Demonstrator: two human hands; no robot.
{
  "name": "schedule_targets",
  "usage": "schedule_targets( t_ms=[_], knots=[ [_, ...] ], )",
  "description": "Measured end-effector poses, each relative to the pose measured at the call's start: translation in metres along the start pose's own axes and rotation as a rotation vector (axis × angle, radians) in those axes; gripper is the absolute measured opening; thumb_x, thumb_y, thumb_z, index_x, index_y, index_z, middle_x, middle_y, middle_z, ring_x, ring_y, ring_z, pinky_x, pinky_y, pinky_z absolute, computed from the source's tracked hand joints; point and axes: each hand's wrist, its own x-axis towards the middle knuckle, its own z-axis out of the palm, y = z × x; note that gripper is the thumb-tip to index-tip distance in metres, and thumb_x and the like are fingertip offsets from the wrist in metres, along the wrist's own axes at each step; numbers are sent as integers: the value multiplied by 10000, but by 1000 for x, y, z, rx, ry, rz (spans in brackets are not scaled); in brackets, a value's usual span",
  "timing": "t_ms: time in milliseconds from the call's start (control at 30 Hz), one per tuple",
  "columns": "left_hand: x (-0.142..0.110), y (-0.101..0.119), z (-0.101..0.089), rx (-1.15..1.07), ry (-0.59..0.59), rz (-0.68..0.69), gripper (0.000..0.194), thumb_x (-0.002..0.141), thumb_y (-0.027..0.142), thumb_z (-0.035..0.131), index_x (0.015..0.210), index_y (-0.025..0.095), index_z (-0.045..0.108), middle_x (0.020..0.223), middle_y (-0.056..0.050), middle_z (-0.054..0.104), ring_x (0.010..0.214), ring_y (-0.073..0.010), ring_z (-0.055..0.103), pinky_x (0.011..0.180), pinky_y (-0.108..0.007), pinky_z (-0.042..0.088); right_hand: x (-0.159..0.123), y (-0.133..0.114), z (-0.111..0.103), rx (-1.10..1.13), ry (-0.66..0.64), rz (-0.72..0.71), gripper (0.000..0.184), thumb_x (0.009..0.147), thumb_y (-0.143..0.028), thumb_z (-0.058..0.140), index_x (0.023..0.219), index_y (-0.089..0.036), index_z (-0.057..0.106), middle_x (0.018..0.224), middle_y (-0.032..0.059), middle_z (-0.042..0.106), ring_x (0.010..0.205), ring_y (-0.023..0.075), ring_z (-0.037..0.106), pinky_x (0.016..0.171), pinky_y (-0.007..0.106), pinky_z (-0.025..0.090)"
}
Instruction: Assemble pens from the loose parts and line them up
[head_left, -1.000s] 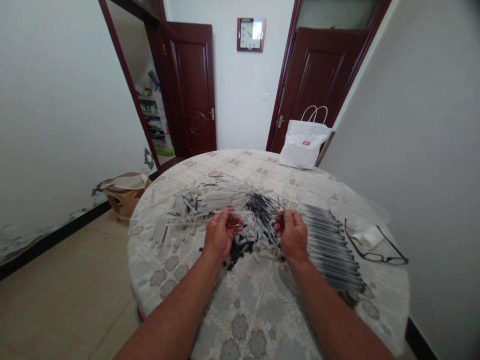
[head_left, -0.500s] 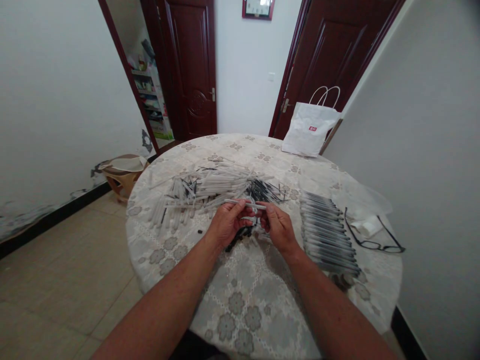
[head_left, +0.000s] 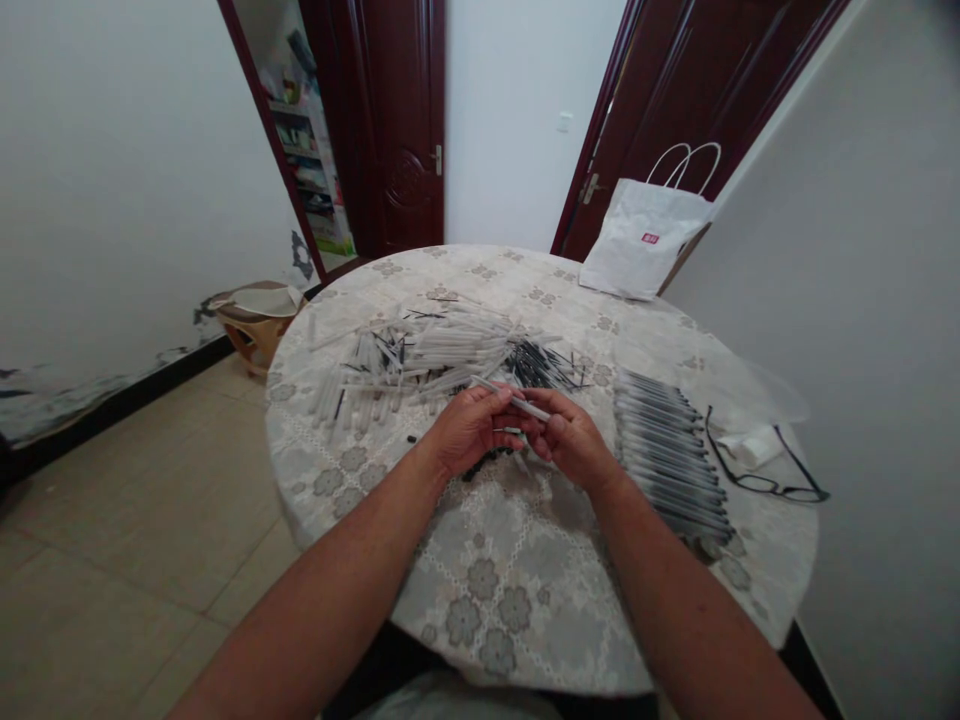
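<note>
A whitish pen barrel (head_left: 531, 408) slants down to the right between my two hands, above the table. The fingers of my left hand (head_left: 471, 428) are closed on its left part. My right hand (head_left: 576, 442) pinches its right end. Below it, a thin pale piece shows between the fingers, too small to name. Beyond my hands lies a heap of pale tubes (head_left: 450, 347) like pen barrels, with a bunch of thin black sticks (head_left: 536, 365) at its right. Small black pieces (head_left: 487, 462) lie under my hands, partly hidden.
A row of grey, dark-tipped pens (head_left: 671, 455) lies right of my right forearm. Farther right are eyeglasses (head_left: 765, 487) and a white roll (head_left: 754, 447). A white paper bag (head_left: 649, 240) stands at the back right of the round table with its patterned cloth (head_left: 491, 600). A stool (head_left: 259, 320) stands left.
The pen barrel has turned from nearly level to slanting down rightward. Both hands still hold it. The whole view has shifted slightly, with the table appearing farther right and higher.
</note>
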Motion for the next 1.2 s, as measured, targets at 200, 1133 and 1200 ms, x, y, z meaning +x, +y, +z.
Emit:
schedule_targets(
  t_ms=[200,1133,1200],
  knots=[
    [7,12,-9,-236,240,211,157,937,306,675,950,151,694,840,-69,766,755,-195,753,601,-266,600,-2,-2,2,-516,17,-108,345,862,-533,660,1022,-229,693,770,-9,640,610,137,539,561,237,408],
    [11,8,-9,-182,341,378,368,827,381,790,962,229,484,891,-17,732,936,-317,771,772,-474,621,-7,9,43,-1368,53,-254,154,975,-286,533,978,-188,651,930,85,699,806,209,663,731,295,469],
    [11,6,-8,-156,325,375,385,808,340,812,973,233,481,908,-8,732,951,-300,768,800,-463,617,-5,6,34,-1104,233,-321,141,961,-314,568,964,-202,654,878,58,700,775,196,649,747,297,477]
  ],
)
